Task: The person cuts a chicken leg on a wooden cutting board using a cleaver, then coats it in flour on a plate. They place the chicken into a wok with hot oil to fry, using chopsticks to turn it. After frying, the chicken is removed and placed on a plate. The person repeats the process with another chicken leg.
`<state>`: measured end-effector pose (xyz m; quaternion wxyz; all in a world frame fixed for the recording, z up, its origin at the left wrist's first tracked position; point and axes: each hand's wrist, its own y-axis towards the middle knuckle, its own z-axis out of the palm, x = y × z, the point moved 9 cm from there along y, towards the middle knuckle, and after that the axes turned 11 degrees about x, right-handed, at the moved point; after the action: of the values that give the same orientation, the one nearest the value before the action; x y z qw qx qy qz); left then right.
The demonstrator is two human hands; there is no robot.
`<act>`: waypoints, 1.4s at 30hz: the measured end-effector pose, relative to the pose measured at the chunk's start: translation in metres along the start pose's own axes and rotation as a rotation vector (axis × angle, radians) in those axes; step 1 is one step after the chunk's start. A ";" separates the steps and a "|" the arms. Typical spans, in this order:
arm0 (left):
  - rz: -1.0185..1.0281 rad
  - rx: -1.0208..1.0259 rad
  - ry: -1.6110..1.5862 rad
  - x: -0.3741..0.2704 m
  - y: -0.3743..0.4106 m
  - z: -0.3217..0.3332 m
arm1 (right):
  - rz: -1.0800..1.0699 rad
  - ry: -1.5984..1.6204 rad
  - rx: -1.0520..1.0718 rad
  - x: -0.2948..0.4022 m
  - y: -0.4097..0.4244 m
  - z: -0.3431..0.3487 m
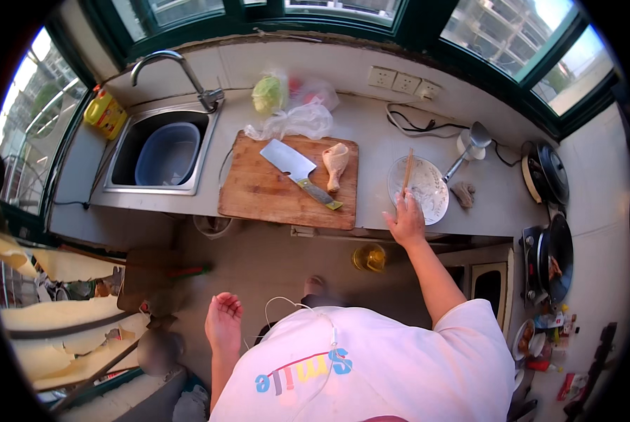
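Note:
My right hand [407, 219] is at the near edge of a white patterned bowl [435, 192]. Its fingers reach the near ends of a pair of wooden chopsticks [408, 169] lying across the bowl; whether they grip is hard to tell. Away from the counter, my left hand [226, 316] hangs beside my body, fingers loosely curled and nothing in it. Before me lies a wooden cutting board [257, 190], its near edge at the counter's front. On it rest a cleaver [296, 169], blade towards the far left, and a raw chicken drumstick [336, 164].
Behind the board sit a cabbage [268, 95] and plastic bags [307, 120]. A sink [203, 171] at left holds a plastic basin [168, 153]. Right of the bowl are a ladle [479, 136] and a crumpled cloth [463, 194]. A wok [560, 258] stands on the stove; an oil bottle [369, 258] is below.

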<state>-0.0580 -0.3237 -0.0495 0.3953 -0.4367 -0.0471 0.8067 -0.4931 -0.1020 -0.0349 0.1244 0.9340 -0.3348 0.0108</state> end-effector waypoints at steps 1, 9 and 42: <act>-0.017 0.020 0.009 -0.001 0.010 0.006 | 0.020 -0.001 0.024 0.003 -0.001 -0.001; -0.115 0.236 0.192 -0.029 0.081 0.053 | 0.158 0.053 -0.222 0.031 -0.033 -0.099; 0.511 1.660 0.838 -0.097 -0.028 0.116 | 1.286 -0.419 -0.650 0.397 -0.395 -0.251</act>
<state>-0.0977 -0.3398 0.0983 0.3754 -0.2675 0.7799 0.4233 0.0788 0.0052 0.1598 0.2970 0.4528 -0.8175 -0.1962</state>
